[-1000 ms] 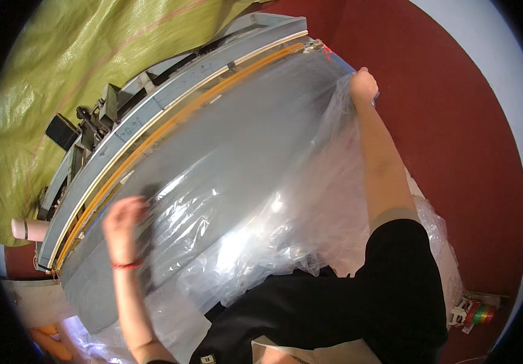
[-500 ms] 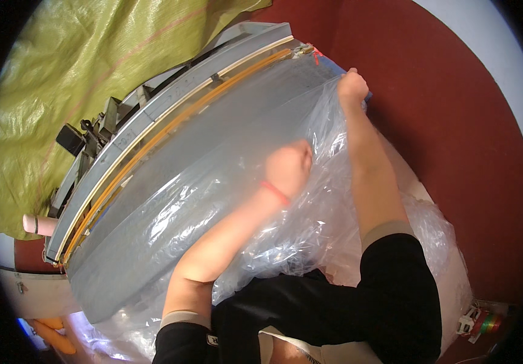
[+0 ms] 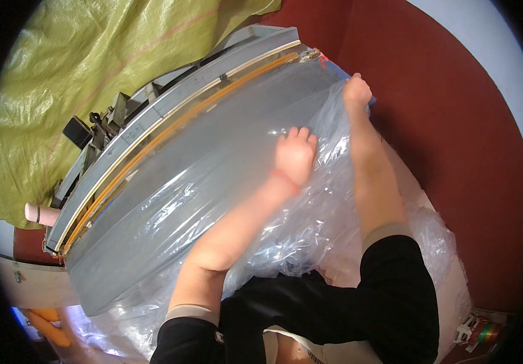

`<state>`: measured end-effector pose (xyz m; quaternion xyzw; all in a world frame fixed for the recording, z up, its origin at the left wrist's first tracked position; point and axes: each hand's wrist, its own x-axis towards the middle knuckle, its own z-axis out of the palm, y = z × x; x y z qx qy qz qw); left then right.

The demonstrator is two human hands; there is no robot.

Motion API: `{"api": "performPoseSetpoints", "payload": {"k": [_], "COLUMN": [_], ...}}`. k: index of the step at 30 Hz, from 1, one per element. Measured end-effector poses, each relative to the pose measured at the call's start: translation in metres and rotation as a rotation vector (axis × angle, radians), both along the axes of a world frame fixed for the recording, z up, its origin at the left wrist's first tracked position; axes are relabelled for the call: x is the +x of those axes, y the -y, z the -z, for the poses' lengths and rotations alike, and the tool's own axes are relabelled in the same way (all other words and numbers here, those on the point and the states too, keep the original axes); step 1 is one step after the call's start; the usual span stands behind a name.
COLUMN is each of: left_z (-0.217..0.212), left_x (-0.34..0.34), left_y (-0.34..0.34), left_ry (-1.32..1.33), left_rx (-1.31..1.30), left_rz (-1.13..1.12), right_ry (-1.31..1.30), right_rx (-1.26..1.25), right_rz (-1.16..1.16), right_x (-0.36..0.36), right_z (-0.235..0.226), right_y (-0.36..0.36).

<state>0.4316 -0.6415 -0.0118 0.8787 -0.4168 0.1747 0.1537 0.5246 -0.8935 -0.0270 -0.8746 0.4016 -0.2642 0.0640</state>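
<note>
A large clear plastic sheet (image 3: pixel 225 182) lies spread over a long grey worktable (image 3: pixel 122 267), and more of it bunches up in my lap. My left hand (image 3: pixel 295 155) presses flat on the sheet near the table's far right part, fingers slightly apart, a red band at the wrist. My right hand (image 3: pixel 357 91) reaches to the far right corner of the table and pinches the sheet's edge there. An orange-brown strip (image 3: pixel 170 136) runs along the table's far edge, part of a long sealing machine (image 3: pixel 152 100).
A yellow-green woven tarp (image 3: pixel 73 67) hangs behind the machine. A dark red wall or floor (image 3: pixel 455 151) is on the right. Small coloured items (image 3: pixel 483 332) lie at the lower right. Orange objects (image 3: pixel 46 324) sit at the lower left.
My left hand has swept from the table's left side across the sheet to the far right, close to my right hand. The right hand has stayed at the corner.
</note>
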Motion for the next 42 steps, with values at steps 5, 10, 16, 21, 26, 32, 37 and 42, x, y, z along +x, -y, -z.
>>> {"api": "performPoseSetpoints", "payload": {"k": [5,10,16,21,26,32,37,42], "left_z": [-0.007,-0.038,-0.073,-0.088,-0.056,-0.097,-0.021,0.095], "left_x": [0.032,0.026,-0.037,-0.080,-0.138,-0.189,-0.207,-0.292], "left_y": [-0.002,-0.038,-0.178,-0.388,-0.427,-0.397,-0.451,-0.445], "left_ry": [-0.499,-1.820,-1.594,-0.904,-0.667,-0.975,-0.685,-0.869], "left_rx": [-0.563,-1.019,-1.020,-2.174,-2.116,-1.800,-1.884,-1.403], "left_rz": [0.049,0.260,0.711,0.802,0.233,0.179,-0.821,-1.256], "right_ry": [0.016,-0.006,-0.097,-0.127,-0.112,-0.139,-0.137,-0.156], "right_rx": [-0.051,-0.027,-0.044,-0.027,-0.039,0.006,-0.005,-0.029], "right_rz": [-0.023,-0.014,-0.005,0.025,-0.026,-0.042,-0.002,-0.025], "right_x": [-0.003,-0.001,-0.001,-0.005,-0.008,-0.002,-0.003,-0.002], "right_z": [-0.002,-0.003,-0.006,-0.013,-0.014,-0.001,-0.010,-0.008], "right_y": [-0.004,-0.005,-0.006,-0.011,-0.016,0.000,-0.018,-0.014]}}
